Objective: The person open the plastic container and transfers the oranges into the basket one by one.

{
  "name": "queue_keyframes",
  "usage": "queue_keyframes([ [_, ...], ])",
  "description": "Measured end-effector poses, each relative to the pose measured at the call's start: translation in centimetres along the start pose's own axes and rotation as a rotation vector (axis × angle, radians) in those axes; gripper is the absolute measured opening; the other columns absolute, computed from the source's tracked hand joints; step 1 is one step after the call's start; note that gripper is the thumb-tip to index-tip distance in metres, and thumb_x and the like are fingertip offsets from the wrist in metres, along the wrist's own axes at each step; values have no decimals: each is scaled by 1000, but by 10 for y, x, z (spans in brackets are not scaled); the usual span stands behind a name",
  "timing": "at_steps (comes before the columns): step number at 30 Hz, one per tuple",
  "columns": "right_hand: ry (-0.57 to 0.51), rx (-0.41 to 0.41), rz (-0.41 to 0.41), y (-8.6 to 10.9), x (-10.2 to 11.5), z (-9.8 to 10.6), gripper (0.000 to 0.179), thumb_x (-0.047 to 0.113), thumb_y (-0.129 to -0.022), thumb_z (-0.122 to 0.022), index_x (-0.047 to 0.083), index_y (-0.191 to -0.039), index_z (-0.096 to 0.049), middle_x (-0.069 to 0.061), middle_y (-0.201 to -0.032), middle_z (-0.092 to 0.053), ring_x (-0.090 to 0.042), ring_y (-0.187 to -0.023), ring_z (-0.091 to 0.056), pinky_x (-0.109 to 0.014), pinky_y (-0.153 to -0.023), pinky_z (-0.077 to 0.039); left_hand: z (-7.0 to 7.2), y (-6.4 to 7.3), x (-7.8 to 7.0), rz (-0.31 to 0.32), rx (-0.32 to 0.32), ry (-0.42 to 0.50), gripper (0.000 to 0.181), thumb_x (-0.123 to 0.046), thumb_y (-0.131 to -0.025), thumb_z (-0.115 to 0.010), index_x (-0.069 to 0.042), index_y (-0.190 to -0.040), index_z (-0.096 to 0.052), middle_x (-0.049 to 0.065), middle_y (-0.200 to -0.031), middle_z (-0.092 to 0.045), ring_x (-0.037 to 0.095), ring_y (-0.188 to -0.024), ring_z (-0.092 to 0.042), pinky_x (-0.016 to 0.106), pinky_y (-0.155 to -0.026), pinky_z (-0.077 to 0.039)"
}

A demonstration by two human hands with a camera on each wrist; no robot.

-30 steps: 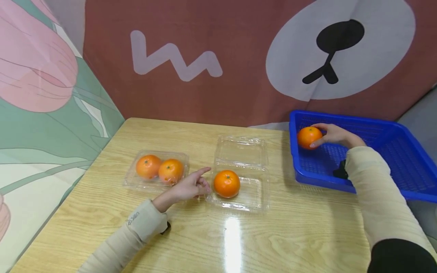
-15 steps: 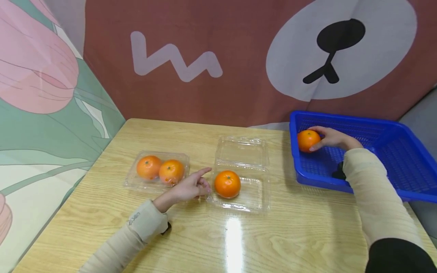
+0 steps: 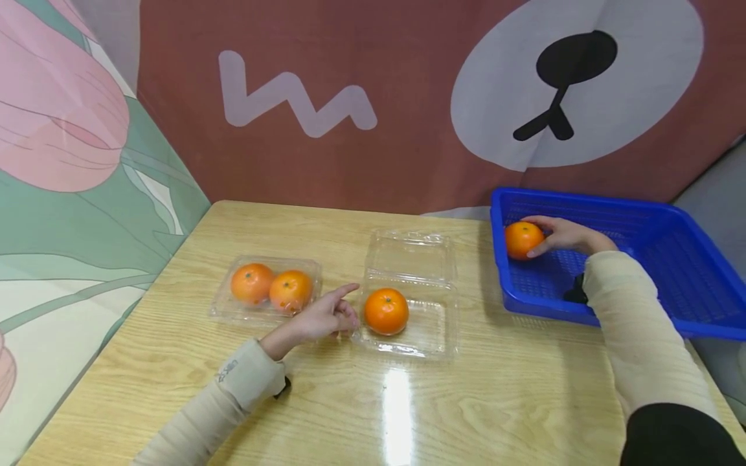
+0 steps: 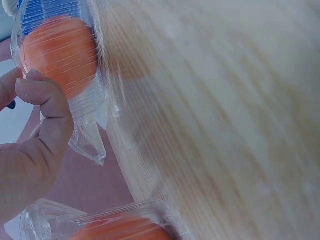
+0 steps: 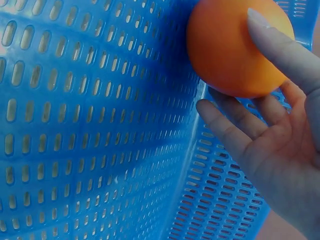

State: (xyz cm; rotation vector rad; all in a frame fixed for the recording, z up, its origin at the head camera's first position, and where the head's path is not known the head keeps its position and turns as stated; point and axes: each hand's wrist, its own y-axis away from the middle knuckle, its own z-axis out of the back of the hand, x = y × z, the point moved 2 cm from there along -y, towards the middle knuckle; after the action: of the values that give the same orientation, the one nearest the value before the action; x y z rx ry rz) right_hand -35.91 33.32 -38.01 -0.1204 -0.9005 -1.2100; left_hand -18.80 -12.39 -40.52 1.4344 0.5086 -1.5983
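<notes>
My right hand (image 3: 568, 235) holds an orange (image 3: 524, 240) inside the blue plastic basket (image 3: 588, 316), near its left end. In the right wrist view, the thumb lies over this orange (image 5: 235, 47) and the fingers curl below it. My left hand (image 3: 324, 317) is at the left edge of an open clear plastic clamshell box (image 3: 428, 327), its lid laid back. One orange (image 3: 386, 311) sits in the left half of that box. The left wrist view shows the left hand (image 4: 42, 130) pinching the box's rim beside the orange (image 4: 62, 55).
Left of the open box, a second clear plastic box (image 3: 265, 317) holds two oranges (image 3: 252, 283) and appears closed. Everything stands on a wood-grain table (image 3: 495, 401). A printed cloth (image 3: 408, 175) hangs behind the table.
My right hand has lowered slightly with the orange, toward the front of the basket, and then stayed about there. The left hand and both boxes have not visibly moved.
</notes>
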Motion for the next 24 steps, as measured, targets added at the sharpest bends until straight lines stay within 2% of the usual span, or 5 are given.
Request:
queue_keyframes([
  [11, -74, 54, 31, 4, 1, -5, 81, 11, -79, -72, -3, -140, -22, -32, -139, -25, -46, -119, -31, -62, -99, -24, 3, 1, -1, 5, -8, -10, 72, 1, -88, -56, 1, -145, -13, 7, -85, -58, 16, -64, -49, 27, -53, -41],
  [17, -88, 76, 12, 5, -2, -5, 86, 8, -79, -71, -4, -143, -15, -34, -142, -16, -48, -122, -25, -64, -99, -22, 3, 2, -1, -6, -4, -11, 72, 1, -88, -57, 2, -145, -12, 8, -85, -58, 16, -64, -50, 27, -53, -42],
  [24, -98, 85, 6, 12, 2, -5, 87, 8, -79, -70, -6, -143, -13, -35, -143, -14, -49, -124, -23, -63, -101, -19, 1, 1, -2, 0, -3, 4, 73, 1, -88, -56, 1, -146, -12, 7, -84, -57, 16, -64, -48, 26, -52, -40],
])
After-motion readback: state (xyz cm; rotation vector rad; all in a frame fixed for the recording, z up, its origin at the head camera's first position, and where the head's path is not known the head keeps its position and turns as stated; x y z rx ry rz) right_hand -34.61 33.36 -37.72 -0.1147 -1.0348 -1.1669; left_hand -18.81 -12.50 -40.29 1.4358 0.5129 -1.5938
